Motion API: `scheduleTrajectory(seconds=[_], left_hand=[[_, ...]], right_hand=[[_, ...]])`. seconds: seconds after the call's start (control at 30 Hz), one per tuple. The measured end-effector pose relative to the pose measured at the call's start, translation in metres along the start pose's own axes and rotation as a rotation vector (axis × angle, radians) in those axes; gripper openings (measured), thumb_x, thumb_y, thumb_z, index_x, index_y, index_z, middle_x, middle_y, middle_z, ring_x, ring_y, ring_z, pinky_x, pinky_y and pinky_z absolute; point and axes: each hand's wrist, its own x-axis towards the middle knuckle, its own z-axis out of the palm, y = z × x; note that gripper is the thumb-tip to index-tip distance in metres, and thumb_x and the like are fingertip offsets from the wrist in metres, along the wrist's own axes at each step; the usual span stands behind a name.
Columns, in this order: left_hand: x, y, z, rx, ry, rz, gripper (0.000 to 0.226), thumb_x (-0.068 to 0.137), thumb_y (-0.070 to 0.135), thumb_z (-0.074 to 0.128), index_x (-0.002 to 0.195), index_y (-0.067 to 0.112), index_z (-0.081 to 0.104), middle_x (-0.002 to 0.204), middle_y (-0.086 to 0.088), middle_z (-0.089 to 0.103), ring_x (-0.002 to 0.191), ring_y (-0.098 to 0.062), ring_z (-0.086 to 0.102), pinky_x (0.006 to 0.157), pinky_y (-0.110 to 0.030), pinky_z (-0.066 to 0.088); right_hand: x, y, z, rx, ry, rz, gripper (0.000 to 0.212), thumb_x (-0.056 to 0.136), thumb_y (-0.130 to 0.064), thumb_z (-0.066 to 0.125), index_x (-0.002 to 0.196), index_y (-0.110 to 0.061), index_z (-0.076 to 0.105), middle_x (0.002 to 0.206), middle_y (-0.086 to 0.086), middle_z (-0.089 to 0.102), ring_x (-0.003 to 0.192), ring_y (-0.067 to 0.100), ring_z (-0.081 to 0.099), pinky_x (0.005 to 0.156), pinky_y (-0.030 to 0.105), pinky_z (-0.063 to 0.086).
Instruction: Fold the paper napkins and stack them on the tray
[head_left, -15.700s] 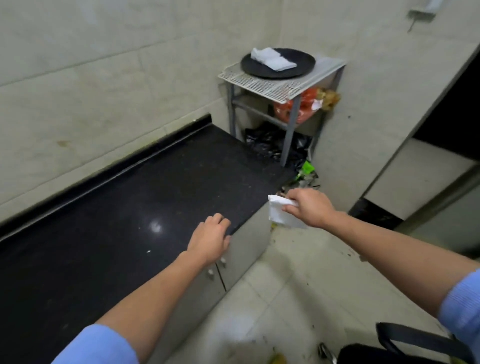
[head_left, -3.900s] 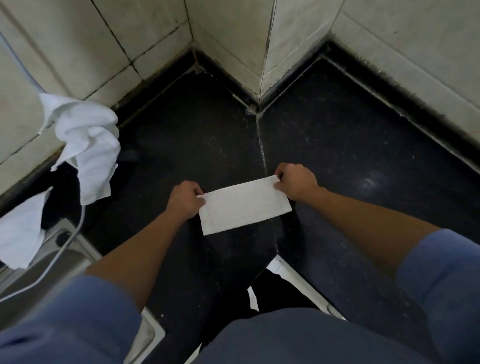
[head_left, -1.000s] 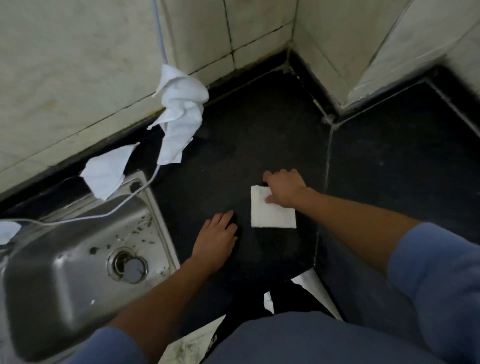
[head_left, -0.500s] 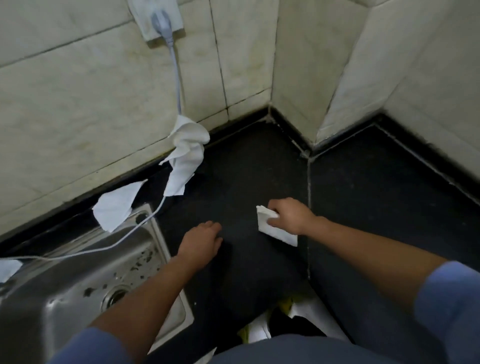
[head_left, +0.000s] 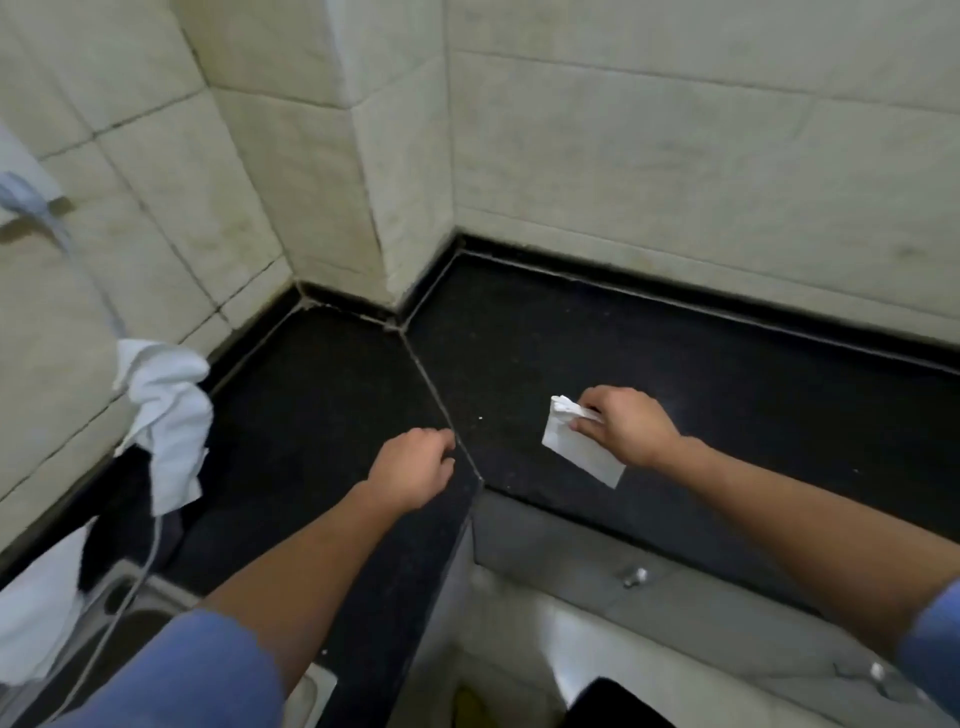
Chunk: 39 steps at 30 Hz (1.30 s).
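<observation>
My right hand (head_left: 623, 432) pinches a small folded white paper napkin (head_left: 579, 451) and holds it just above the black counter (head_left: 753, 415), right of the corner seam. My left hand (head_left: 413, 470) hovers with loosely curled fingers and holds nothing, near the counter's front edge by the seam. More white napkins (head_left: 166, 415) hang crumpled on a cable at the left wall. The tray is out of view.
Tiled walls meet in a jutting corner (head_left: 395, 208) behind the counter. A white cable (head_left: 130, 597) runs down toward the steel sink (head_left: 124, 618) at lower left. Grey cabinet doors with a knob (head_left: 631, 576) sit under the counter.
My right hand has lifted the folded napkin off the counter and carried it to the right past the seam. The view has swung right; the sink is nearly out of sight.
</observation>
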Motion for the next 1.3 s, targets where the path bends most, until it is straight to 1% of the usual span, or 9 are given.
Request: scheduleTrajectory(seconds=[0.23, 0.4, 0.6, 0.77, 0.93, 1.07, 1.13, 1.2, 1.3], left_hand=[[0.045, 0.16, 0.022, 0.118, -0.029, 0.291, 0.023, 0.091, 0.033, 0.052, 0.109, 0.022, 0.06, 0.104, -0.003, 0.067, 0.096, -0.026, 0.061, 0.078, -0.037, 0.051], [0.05, 0.322, 0.064, 0.119, -0.047, 0.496, 0.02, 0.091, 0.031, 0.051, 0.105, 0.021, 0.061, 0.103, -0.003, 0.067, 0.094, -0.026, 0.061, 0.075, -0.035, 0.049], [0.019, 0.531, 0.126, 0.048, -0.105, 0.732, 0.017, 0.089, 0.029, 0.053, 0.1, 0.02, 0.062, 0.1, -0.003, 0.068, 0.093, -0.027, 0.061, 0.074, -0.034, 0.048], [0.005, 0.666, 0.149, 0.067, -0.146, 0.937, 0.018, 0.091, 0.029, 0.051, 0.102, 0.02, 0.061, 0.102, -0.002, 0.067, 0.094, -0.025, 0.06, 0.076, -0.036, 0.05], [0.014, 0.776, 0.172, 0.125, -0.163, 1.101, 0.017, 0.09, 0.03, 0.051, 0.101, 0.021, 0.06, 0.101, -0.001, 0.067, 0.093, -0.025, 0.061, 0.075, -0.036, 0.049], [0.034, 0.858, 0.187, 0.119, -0.158, 1.185, 0.018, 0.09, 0.03, 0.052, 0.102, 0.02, 0.06, 0.103, -0.002, 0.067, 0.095, -0.026, 0.06, 0.075, -0.036, 0.049], [0.054, 0.908, 0.193, 0.091, -0.142, 1.23, 0.018, 0.09, 0.03, 0.052, 0.103, 0.02, 0.061, 0.102, -0.002, 0.067, 0.095, -0.026, 0.061, 0.075, -0.036, 0.049], [0.076, 0.955, 0.193, 0.064, -0.121, 1.265, 0.019, 0.09, 0.03, 0.052, 0.104, 0.02, 0.061, 0.101, -0.001, 0.067, 0.094, -0.025, 0.061, 0.074, -0.036, 0.049], [0.106, 1.019, 0.182, 0.029, -0.092, 1.304, 0.017, 0.09, 0.029, 0.053, 0.103, 0.019, 0.06, 0.099, -0.001, 0.067, 0.093, -0.025, 0.061, 0.072, -0.036, 0.049]], right_hand=[[-0.15, 0.123, -0.028, 0.015, 0.128, 0.323, 0.022, 0.091, -0.045, 0.055, 0.093, -0.023, 0.057, 0.097, -0.003, 0.064, 0.089, 0.025, 0.06, 0.067, 0.035, 0.044], [-0.291, 0.217, -0.041, 0.023, 0.192, 0.522, 0.021, 0.091, -0.045, 0.056, 0.098, -0.026, 0.058, 0.099, -0.005, 0.064, 0.09, 0.024, 0.061, 0.068, 0.034, 0.044], [-0.464, 0.321, -0.066, -0.008, 0.266, 0.731, 0.023, 0.09, -0.045, 0.055, 0.102, -0.026, 0.06, 0.103, -0.002, 0.064, 0.096, 0.027, 0.06, 0.07, 0.035, 0.043], [-0.574, 0.386, -0.086, 0.003, 0.354, 0.901, 0.023, 0.089, -0.046, 0.056, 0.101, -0.027, 0.06, 0.102, -0.001, 0.065, 0.096, 0.027, 0.06, 0.07, 0.036, 0.046], [-0.648, 0.439, -0.092, 0.038, 0.411, 1.067, 0.022, 0.09, -0.044, 0.057, 0.097, -0.024, 0.061, 0.098, -0.002, 0.066, 0.092, 0.025, 0.06, 0.062, 0.033, 0.04], [-0.684, 0.489, -0.109, 0.075, 0.413, 1.125, 0.022, 0.09, -0.047, 0.058, 0.081, -0.027, 0.052, 0.084, -0.005, 0.06, 0.081, 0.023, 0.057, 0.062, 0.036, 0.044], [-0.699, 0.524, -0.128, 0.08, 0.422, 1.147, 0.025, 0.09, -0.045, 0.059, 0.077, -0.027, 0.048, 0.078, -0.005, 0.056, 0.076, 0.022, 0.055, 0.062, 0.037, 0.046], [-0.71, 0.562, -0.153, 0.048, 0.458, 1.165, 0.026, 0.089, -0.045, 0.061, 0.078, -0.022, 0.052, 0.077, -0.002, 0.059, 0.074, 0.024, 0.057, 0.064, 0.041, 0.049], [-0.718, 0.614, -0.202, 0.009, 0.531, 1.163, 0.026, 0.087, -0.039, 0.065, 0.074, -0.023, 0.05, 0.075, -0.002, 0.057, 0.077, 0.027, 0.059, 0.062, 0.04, 0.044]])
